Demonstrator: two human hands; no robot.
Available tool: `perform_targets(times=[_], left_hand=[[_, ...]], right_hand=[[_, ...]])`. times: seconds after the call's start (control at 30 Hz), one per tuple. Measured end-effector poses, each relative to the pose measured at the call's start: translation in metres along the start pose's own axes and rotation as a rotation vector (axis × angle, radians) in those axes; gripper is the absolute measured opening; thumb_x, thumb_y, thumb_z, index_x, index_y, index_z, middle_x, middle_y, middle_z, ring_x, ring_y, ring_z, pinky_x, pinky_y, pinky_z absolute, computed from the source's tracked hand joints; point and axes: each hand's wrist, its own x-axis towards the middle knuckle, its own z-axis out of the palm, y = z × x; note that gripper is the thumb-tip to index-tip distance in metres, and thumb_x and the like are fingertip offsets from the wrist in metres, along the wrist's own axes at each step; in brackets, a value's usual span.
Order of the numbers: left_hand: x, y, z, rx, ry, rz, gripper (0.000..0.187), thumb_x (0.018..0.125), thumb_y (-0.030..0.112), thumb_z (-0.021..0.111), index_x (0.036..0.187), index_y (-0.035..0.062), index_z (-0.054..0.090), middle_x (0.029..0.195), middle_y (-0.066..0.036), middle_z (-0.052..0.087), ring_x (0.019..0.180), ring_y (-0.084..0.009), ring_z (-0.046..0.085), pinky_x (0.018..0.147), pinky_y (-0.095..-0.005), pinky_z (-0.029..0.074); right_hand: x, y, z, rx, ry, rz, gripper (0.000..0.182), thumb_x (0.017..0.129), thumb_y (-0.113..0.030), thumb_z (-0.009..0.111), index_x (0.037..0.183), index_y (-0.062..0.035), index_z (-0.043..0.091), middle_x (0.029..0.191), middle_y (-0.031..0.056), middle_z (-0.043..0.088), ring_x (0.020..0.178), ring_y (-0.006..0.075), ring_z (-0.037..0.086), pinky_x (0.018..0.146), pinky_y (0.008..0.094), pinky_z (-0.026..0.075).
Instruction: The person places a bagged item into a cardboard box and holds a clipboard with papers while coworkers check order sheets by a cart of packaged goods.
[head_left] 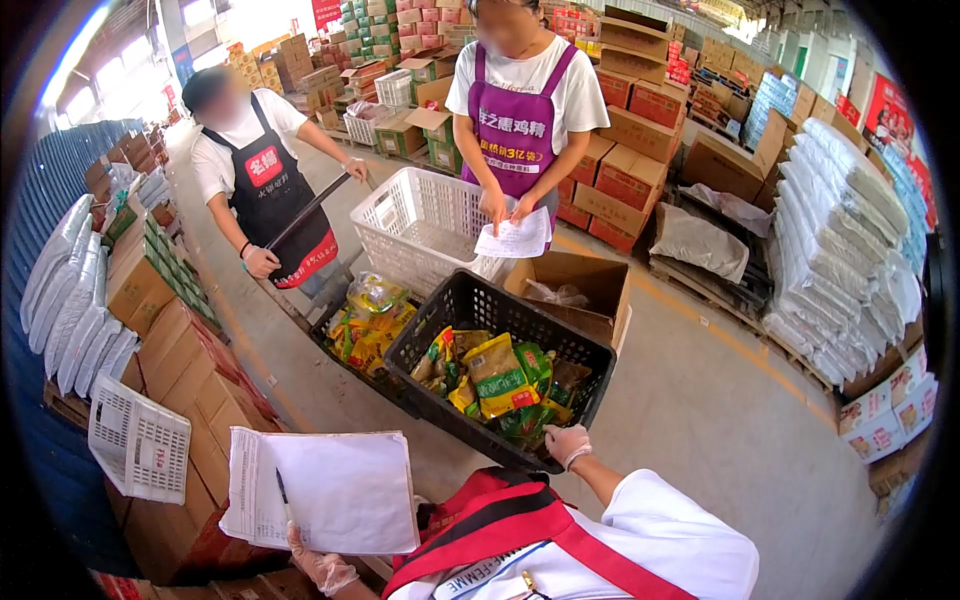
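My left hand [325, 567], in a thin clear glove, is closed on the lower edge of a stack of papers [345, 485]. A pen [283, 488] lies over the sheets, its lower end close to my thumb. My right hand [567, 445], gloved too, grips the near rim of a black plastic basket [465, 432]. Inside the basket are several yellow and green food packets [497, 375]. Below and to its left, another dark crate [330, 350] holds more yellow packets [375, 335].
Across the baskets, a person in a purple apron [515, 130] holds a paper sheet [515, 236]. Another, in a black apron [262, 185], grips a cart handle [310, 210]. A white basket [400, 215] and cardboard box [570, 285] adjoin the black basket. Stacked sacks [840, 260] stand right.
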Motion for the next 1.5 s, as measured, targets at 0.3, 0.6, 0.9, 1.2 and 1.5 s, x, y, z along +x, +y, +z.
perform_targets(times=[0.3, 0.6, 0.9, 1.2, 1.5], left_hand=[[-0.008, 0.001, 0.013, 0.034, -0.013, 0.02, 0.051, 0.075, 0.028, 0.068, 0.117, 0.0013, 0.053, 0.113, -0.012, 0.058, 0.101, -0.0255, 0.057, 0.087, -0.0395, 0.048], [-0.012, 0.002, 0.021, 0.031, -0.006, 0.019, 0.053, 0.074, 0.028, 0.069, 0.117, 0.0009, 0.053, 0.113, -0.012, 0.058, 0.102, -0.0261, 0.056, 0.088, -0.041, 0.047], [-0.016, 0.003, 0.027, 0.063, -0.04, 0.017, 0.053, 0.077, 0.028, 0.067, 0.119, 0.001, 0.052, 0.114, -0.013, 0.058, 0.102, -0.0265, 0.056, 0.089, -0.0401, 0.046], [-0.026, 0.007, 0.038, 0.094, -0.07, -0.025, 0.053, 0.077, 0.029, 0.066, 0.119, 0.0006, 0.052, 0.113, -0.012, 0.058, 0.101, -0.0259, 0.056, 0.088, -0.0382, 0.047], [-0.008, 0.002, 0.018, 0.065, -0.057, 0.036, 0.054, 0.072, 0.025, 0.071, 0.117, 0.0012, 0.054, 0.113, -0.011, 0.059, 0.101, -0.025, 0.057, 0.088, -0.0385, 0.047]], right_hand=[[0.001, -0.001, 0.0, -0.023, 0.005, -0.005, 0.024, 0.085, -0.031, 0.049, 0.096, -0.0186, 0.066, 0.061, 0.01, 0.063, 0.057, 0.0286, 0.062, 0.059, 0.0424, 0.047], [0.001, -0.002, -0.001, -0.008, 0.02, -0.001, 0.024, 0.083, -0.03, 0.05, 0.096, -0.0197, 0.067, 0.061, 0.0108, 0.062, 0.057, 0.0305, 0.061, 0.058, 0.043, 0.046], [0.003, 0.002, 0.007, 0.015, 0.013, -0.012, 0.025, 0.084, -0.03, 0.049, 0.098, -0.0192, 0.066, 0.063, 0.0106, 0.063, 0.059, 0.0291, 0.062, 0.058, 0.0428, 0.047], [0.001, 0.001, 0.004, 0.024, -0.014, 0.014, 0.026, 0.085, -0.031, 0.048, 0.1, -0.0193, 0.066, 0.064, 0.0113, 0.063, 0.06, 0.0296, 0.062, 0.059, 0.0423, 0.047], [0.002, 0.0, 0.0, -0.005, -0.042, 0.011, 0.027, 0.086, -0.03, 0.046, 0.102, -0.0174, 0.065, 0.064, 0.0102, 0.064, 0.059, 0.0279, 0.063, 0.06, 0.042, 0.047]])
